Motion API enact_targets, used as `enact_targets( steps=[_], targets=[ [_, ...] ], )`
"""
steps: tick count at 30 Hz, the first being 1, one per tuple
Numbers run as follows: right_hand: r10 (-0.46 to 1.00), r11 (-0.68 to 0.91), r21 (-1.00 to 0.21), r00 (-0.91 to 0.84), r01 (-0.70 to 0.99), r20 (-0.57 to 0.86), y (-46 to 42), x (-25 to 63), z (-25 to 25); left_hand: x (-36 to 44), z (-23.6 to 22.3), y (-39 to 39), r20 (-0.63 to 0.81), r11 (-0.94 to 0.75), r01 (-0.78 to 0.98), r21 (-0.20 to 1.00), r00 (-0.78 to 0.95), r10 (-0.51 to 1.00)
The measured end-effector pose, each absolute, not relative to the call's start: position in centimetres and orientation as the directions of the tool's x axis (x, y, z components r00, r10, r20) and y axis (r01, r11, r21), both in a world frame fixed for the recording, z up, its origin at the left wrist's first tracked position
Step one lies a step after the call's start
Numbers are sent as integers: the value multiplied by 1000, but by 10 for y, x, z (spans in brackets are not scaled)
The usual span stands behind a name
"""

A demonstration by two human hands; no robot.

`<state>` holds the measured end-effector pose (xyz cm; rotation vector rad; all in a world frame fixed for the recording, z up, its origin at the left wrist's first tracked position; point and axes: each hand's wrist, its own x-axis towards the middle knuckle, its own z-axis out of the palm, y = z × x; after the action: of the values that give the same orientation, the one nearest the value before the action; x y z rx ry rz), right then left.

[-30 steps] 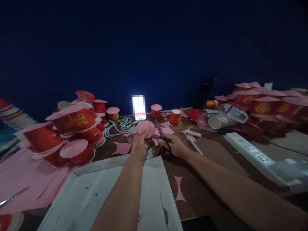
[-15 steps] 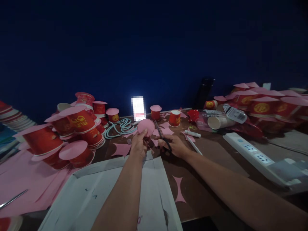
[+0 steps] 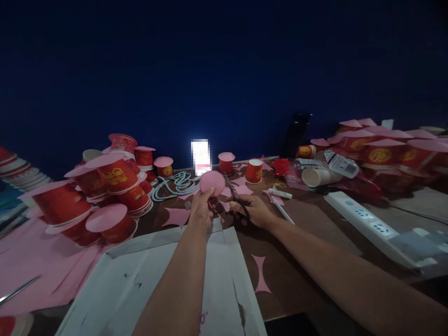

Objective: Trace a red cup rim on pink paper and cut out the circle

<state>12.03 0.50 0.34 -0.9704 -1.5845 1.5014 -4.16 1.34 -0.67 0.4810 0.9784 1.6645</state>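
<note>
A round piece of pink paper (image 3: 213, 181) with a dark line along its edge is pinched in my left hand (image 3: 202, 210), thumb on top. Just right of it, my right hand (image 3: 256, 212) is closed around black-handled scissors (image 3: 232, 187). The blades point up and away, near the disc's right edge; whether they touch the paper I cannot tell. Pink paper offcuts (image 3: 243, 189) lie behind and below the hands. Beyond them stand a red paper cup topped by a pink disc (image 3: 227, 157) and a red cup with a white top (image 3: 254, 171).
Red cups with pink discs are piled on the left (image 3: 115, 172) and right (image 3: 381, 154). A white board (image 3: 140, 280) lies under my left forearm. Around the table are a coiled cable (image 3: 175, 186), a lit screen (image 3: 200, 156), a white marker (image 3: 280, 193) and a power strip (image 3: 364, 228).
The pink disc has risen and turned very slightly in my left hand. Both hands otherwise stay nearly where they were, the scissors still held in the right.
</note>
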Motion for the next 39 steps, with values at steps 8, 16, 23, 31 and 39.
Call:
enact_targets(
  steps=[8,16,23,31,39],
  targets=[
    [891,60,-997,-453,47,32,6,121,3,-47,-18,20,-156,-74,-599,798,-323,933],
    [894,29,-998,-447,64,-3,5,120,5,-45,-15,18,-153,-46,-576,816,-293,944],
    [900,66,-996,-436,66,30,6,120,5,-44,-8,12,-190,17,-542,840,-264,946],
    [908,54,-997,-419,58,25,5,121,6,-45,-13,15,-175,-6,-516,857,-302,937],
    [895,78,-995,-444,62,43,7,122,1,-43,-8,14,-141,-59,-536,842,-323,936]
  ],
)
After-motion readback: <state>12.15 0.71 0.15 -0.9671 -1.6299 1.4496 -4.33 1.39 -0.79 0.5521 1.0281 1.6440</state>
